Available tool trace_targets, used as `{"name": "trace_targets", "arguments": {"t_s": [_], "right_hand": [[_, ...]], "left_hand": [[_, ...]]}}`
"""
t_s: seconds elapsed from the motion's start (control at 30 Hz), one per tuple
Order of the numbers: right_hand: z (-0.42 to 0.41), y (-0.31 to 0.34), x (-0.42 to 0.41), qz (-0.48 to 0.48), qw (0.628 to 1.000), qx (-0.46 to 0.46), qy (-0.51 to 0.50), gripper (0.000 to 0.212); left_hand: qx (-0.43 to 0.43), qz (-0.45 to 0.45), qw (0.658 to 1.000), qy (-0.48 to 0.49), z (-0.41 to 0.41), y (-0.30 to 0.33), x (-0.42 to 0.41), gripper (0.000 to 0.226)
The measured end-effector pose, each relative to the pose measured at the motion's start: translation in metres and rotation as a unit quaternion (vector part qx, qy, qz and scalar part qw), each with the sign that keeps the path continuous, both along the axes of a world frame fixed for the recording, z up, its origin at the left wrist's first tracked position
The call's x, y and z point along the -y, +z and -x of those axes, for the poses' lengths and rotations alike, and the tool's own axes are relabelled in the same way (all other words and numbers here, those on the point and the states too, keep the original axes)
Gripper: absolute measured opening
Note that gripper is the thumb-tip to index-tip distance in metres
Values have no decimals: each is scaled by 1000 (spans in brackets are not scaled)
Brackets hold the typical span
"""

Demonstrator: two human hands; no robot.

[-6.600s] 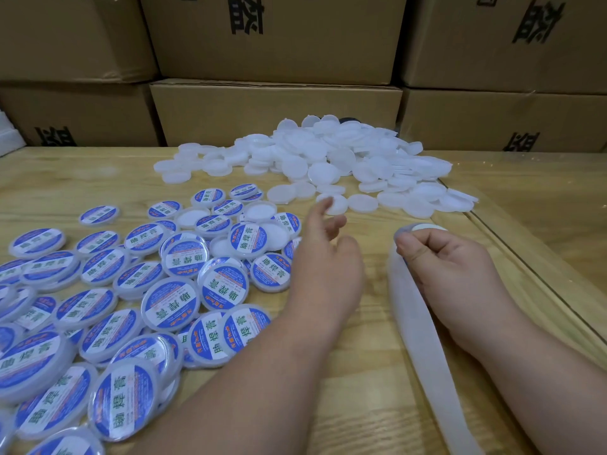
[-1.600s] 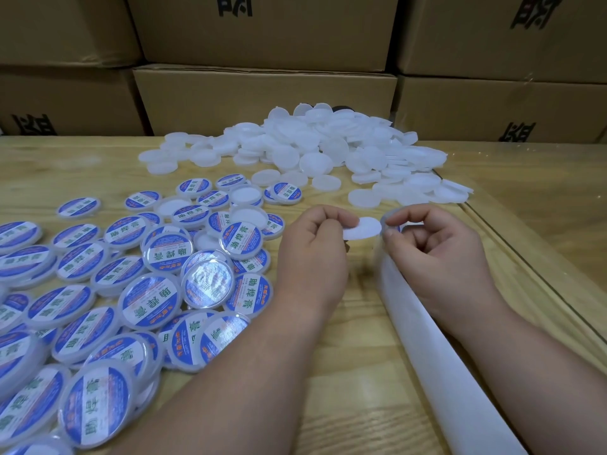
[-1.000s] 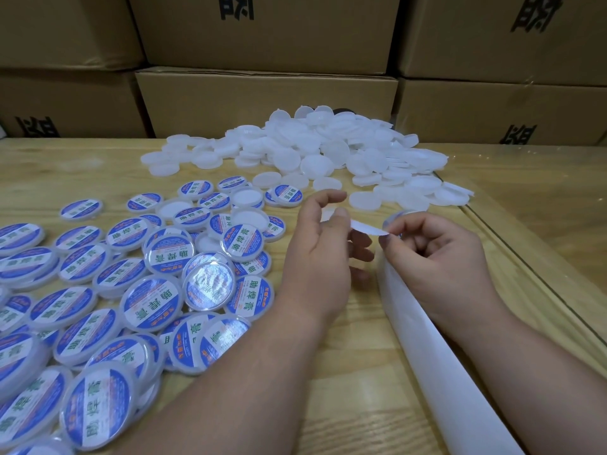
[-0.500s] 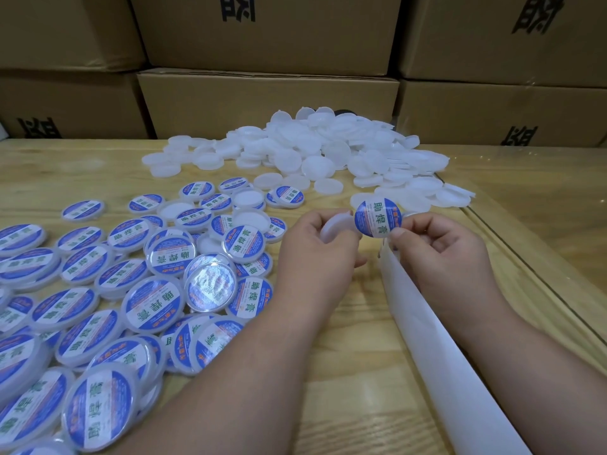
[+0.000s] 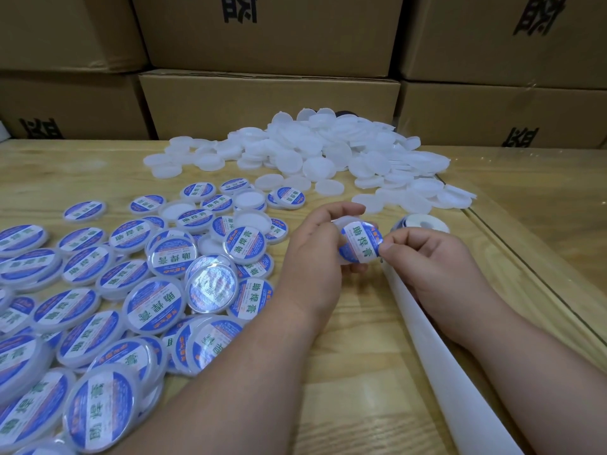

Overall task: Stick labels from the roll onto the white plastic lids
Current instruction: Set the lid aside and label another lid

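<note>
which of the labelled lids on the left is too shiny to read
The labelled lid in the middle of the left-hand group, just left of the left hand. Glare washes its label nearly white; the lids around it show clear blue labels with green characters.

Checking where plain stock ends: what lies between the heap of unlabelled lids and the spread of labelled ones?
Head view: only bare table separates the unlabelled lids from the labelled lids.

Both forearms are bare from the bottom edge of the view to the wrists. The left hand (image 5: 315, 257) and right hand (image 5: 433, 261) have short, unpainted fingernails.
</note>
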State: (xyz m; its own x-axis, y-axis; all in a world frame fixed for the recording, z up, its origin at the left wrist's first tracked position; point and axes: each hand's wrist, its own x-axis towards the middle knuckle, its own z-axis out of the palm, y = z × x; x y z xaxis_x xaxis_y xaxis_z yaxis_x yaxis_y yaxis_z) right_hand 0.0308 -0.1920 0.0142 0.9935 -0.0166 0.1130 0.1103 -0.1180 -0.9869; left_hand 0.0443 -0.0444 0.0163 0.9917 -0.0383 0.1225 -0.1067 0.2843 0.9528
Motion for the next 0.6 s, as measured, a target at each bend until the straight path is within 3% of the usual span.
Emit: {"name": "trace_targets", "arguments": {"t_s": [0.17, 0.6], "right_hand": [[1, 2, -4, 15, 1000, 0, 9, 16], [-1, -2, -3, 32, 999, -6, -1, 17]], "left_hand": [[-10, 17, 1000, -15, 0, 0, 1, 40], [-7, 8, 1000, -15, 0, -1, 2, 35]]}}
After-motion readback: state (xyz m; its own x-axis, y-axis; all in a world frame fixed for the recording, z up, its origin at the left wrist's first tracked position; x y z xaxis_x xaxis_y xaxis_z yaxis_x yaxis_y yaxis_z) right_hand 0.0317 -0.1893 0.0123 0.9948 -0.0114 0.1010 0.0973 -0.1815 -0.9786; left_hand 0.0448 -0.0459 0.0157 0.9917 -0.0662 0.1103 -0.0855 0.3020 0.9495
